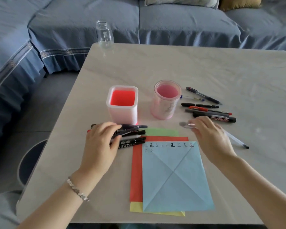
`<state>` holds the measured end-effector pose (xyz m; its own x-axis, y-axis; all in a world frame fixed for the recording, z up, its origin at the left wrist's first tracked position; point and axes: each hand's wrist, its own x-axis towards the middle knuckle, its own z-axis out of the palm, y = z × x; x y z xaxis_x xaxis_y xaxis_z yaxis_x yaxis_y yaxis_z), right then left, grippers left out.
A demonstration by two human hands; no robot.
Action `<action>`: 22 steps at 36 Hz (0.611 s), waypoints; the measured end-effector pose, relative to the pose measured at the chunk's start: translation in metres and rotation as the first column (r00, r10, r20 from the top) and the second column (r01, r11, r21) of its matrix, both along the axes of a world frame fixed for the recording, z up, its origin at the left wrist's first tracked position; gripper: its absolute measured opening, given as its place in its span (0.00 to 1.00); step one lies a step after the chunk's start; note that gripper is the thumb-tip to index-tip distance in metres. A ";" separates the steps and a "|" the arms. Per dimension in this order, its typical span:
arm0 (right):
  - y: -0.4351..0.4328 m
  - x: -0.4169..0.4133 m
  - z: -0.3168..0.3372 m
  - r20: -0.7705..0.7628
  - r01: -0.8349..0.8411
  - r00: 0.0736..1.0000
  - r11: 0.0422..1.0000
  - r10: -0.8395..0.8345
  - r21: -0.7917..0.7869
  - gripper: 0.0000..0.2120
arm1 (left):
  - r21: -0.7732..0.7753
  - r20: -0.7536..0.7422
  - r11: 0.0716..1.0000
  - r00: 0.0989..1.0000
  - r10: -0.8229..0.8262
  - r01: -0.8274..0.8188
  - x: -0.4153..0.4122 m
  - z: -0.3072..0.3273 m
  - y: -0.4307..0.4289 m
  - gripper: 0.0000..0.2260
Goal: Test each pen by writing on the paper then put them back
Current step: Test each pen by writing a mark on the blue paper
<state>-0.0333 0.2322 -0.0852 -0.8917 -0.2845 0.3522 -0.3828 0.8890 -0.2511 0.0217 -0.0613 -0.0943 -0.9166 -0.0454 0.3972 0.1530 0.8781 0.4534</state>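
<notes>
One WHITEBOARD marker point(215, 119); 正 rows on paper point(172, 187)

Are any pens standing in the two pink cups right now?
No, both the square cup and the round cup are empty; the pens lie on the table.

One wide-angle camera, worn on the person's head, looks forward and down across a pale table point(172, 63) from above its near edge. The left hand point(99, 142) and right hand point(211, 138) reach in from the bottom corners, close to the lens. A blue sofa point(188, 27) fills the far background. The right hand looks motion-blurred.
</notes>
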 end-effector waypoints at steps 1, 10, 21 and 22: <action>-0.006 0.006 0.004 -0.020 -0.049 0.999 0.998 0.048 -0.032 0.11 | 0.032 -0.012 0.998 0.999 -0.045 0.045 0.002 0.005 0.010 0.15; -0.047 0.062 0.021 -0.048 -0.321 0.947 0.945 0.319 -0.055 0.20 | 0.495 0.306 0.839 0.858 -0.412 0.227 0.027 0.034 0.079 0.04; -0.057 0.079 0.026 0.528 0.390 0.840 0.535 0.127 -0.749 0.10 | 0.617 0.359 0.771 0.815 -0.454 0.158 0.039 0.039 0.078 0.09; -0.056 0.080 0.025 0.572 0.431 0.797 0.483 0.192 -0.762 0.13 | 0.591 0.367 0.780 0.793 -0.487 0.205 0.040 0.041 0.077 0.12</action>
